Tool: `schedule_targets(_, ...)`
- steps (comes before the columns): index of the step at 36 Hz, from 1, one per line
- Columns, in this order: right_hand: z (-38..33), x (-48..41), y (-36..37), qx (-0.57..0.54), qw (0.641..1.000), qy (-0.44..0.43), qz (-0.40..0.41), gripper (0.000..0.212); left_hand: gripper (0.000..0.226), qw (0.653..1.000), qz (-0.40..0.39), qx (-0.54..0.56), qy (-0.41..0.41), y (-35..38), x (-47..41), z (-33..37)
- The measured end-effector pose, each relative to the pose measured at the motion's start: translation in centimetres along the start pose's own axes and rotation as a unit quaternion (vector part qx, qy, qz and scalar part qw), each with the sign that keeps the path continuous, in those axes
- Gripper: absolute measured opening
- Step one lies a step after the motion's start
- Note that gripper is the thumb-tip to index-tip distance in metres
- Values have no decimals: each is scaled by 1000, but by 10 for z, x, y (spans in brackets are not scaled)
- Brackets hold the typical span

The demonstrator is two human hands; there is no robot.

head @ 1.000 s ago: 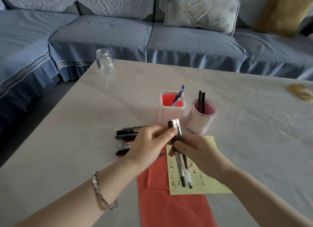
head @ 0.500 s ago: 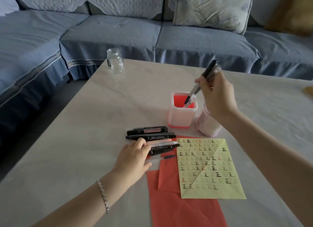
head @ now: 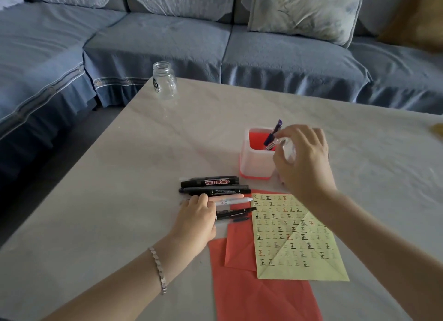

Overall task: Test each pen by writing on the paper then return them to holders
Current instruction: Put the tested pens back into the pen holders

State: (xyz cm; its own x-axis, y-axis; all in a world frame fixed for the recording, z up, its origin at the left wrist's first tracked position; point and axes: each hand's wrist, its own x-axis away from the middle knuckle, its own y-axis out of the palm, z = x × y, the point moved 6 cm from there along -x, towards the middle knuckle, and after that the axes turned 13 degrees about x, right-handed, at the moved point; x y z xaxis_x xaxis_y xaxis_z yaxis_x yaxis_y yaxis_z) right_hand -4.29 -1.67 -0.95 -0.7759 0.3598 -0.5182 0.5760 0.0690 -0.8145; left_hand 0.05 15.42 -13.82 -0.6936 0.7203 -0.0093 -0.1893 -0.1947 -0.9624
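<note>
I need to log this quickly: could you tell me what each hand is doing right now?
Left hand: open, fingers resting on the white pen, not gripping.
Right hand: over the holders; grip cannot be told.

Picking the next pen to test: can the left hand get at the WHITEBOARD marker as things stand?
Probably yes. The left hand rests on the row of loose pens, and the WHITEBOARD marker lies uncovered at the far edge of that row, just beyond its fingers. The right hand is off at the holders.

Markers (head: 211, 191) lie left of the paper (head: 294, 236) (holder (head: 256, 162) behind).
</note>
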Motion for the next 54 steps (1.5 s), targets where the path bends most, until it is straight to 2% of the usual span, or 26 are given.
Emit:
schedule_targets(2, -6, 19, 2, -13, 999, -45, -7, 17, 49, 1000, 1, -5, 14, 0, -1, 1)
schedule_targets(6, -17, 56, 33, -37, 981, -123, -146, 14, 47, 1000, -15, -2, 10, 1, -1, 3)
schedule_targets(9, -30, 78, 58, -13, 956, -161, -246, 28, 33, 997, -64, -28, -23, 5, 1, 1)
schedule_targets(12, -43, 88, 77, 15, 930, -193, -312, 42, 36, 995, -89, -36, -26, 12, 2, -1)
schedule_targets(14, -50, 92, 87, 45, 910, -195, -363, 44, 40, 993, -106, -53, -14, 14, 4, 0)
schedule_targets(15, -53, 95, 92, 69, 900, -205, -379, 41, 43, 992, -111, -56, -10, 14, 5, 0)
schedule_targets(17, -62, 98, 99, 98, 895, -263, -345, 27, 49, 990, -126, -60, -14, 13, 7, -1)
schedule_targets(20, -63, 100, 101, 116, 888, -273, -352, 23, 39, 991, -130, -36, -11, 7, 10, 0)
schedule_targets(21, -60, 102, 101, 122, 881, -268, -371, 26, 34, 992, -121, -23, -5, 2, 11, 2)
schedule_targets(24, -57, 98, 93, 101, 889, -237, -380, 28, 30, 997, -65, 44, 11, -25, 12, 12)
schedule_targets(26, -55, 93, 82, 69, 900, -205, -378, 23, 24, 996, 8, 83, 29, -46, 11, 16)
schedule_targets(27, -52, 92, 79, 51, 905, -187, -378, 19, 21, 990, 74, 112, 53, -58, 11, 16)
schedule_targets(30, -31, 92, 75, -44, 914, -77, -397, 11, 42, 954, 204, 218, 41, -78, 7, 3)
schedule_targets(32, -22, 100, 73, -189, 895, 20, -404, 9, 54, 899, 233, 371, -25, -84, 4, -3)
schedule_targets(33, -22, 102, 69, -265, 878, 54, -395, 6, 54, 855, 212, 468, -66, -83, 2, -3)
schedule_targets(36, -25, 108, 57, -399, 826, 136, -374, 21, 50, 709, 87, 686, -134, -66, -5, 13)
schedule_targets(37, -27, 110, 53, -419, 815, 152, -371, 21, 49, 674, 43, 725, -136, -59, -6, 22)
schedule_targets(38, -29, 110, 48, -437, 804, 161, -369, 20, 43, 657, 9, 744, -122, -56, -7, 30)
schedule_targets(40, -30, 111, 42, -454, 796, 168, -363, 22, 26, 653, -21, 752, -84, -51, -5, 45)
schedule_targets(43, -32, 111, 34, -450, 798, 167, -363, 26, 39, 638, -37, 765, -72, -43, -4, 57)
schedule_targets(46, -31, 110, 29, -469, 781, 188, -368, 28, 36, 577, -62, 809, -90, -41, -1, 67)
schedule_targets(47, -29, 110, 28, -479, 770, 200, -370, 27, 34, 569, -72, 814, -90, -42, -1, 70)
schedule_targets(51, -20, 112, 32, -479, 765, 225, -366, 31, 38, 578, -65, 807, -97, -41, -1, 74)
schedule_targets(54, -14, 114, 36, -452, 781, 233, -363, 36, 41, 595, -39, 794, -116, -38, -4, 72)
